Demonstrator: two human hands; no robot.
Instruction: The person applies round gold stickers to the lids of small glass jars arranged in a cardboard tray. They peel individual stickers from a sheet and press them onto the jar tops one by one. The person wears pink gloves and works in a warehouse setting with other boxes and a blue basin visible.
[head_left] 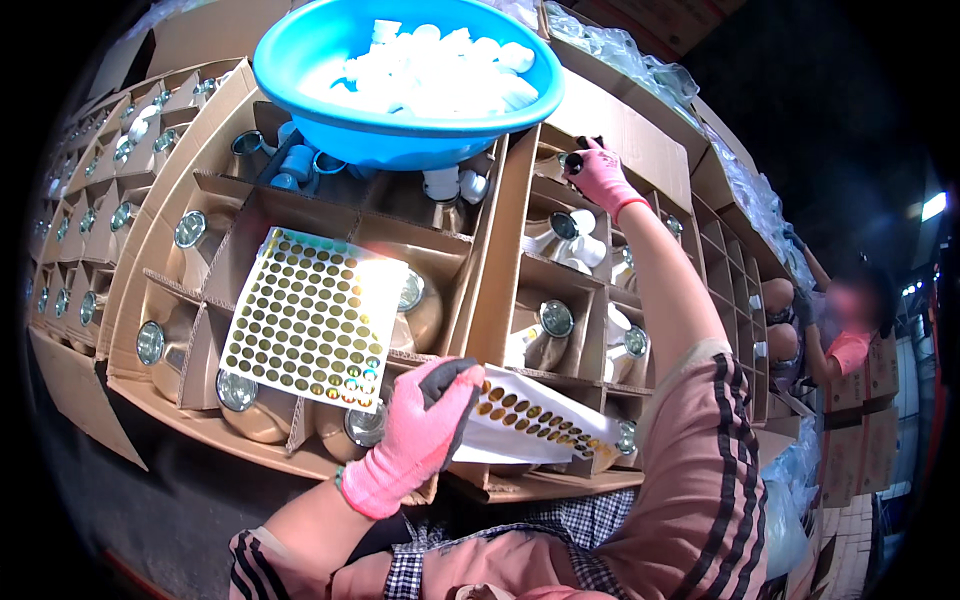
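One white paper sheet of round gold stickers [540,418], pinched at its left end by the nearer, pink-gloved left hand [418,430], extends lengthwise rightward; pink-gloved right hand [603,178] hangs farther off, over a divided brown cardboard carton [645,135], grip unclear.

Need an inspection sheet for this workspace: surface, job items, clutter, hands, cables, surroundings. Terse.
Surface: open divided cartons.
Job items: bent sticker sheet; flat sticker sheet across the left carton's compartments; shiny-mouthed vessels in compartments.
Clutter: blue basin of white plastic pieces; blue cups below its near-left edge.
Hands: pink-gloved; left hand grips the bent sticker sheet; right hand over the right carton's far compartments, grip unclear.
Cables: nothing seen.
Surroundings: another person at right; stacked cartons; clear plastic bags.
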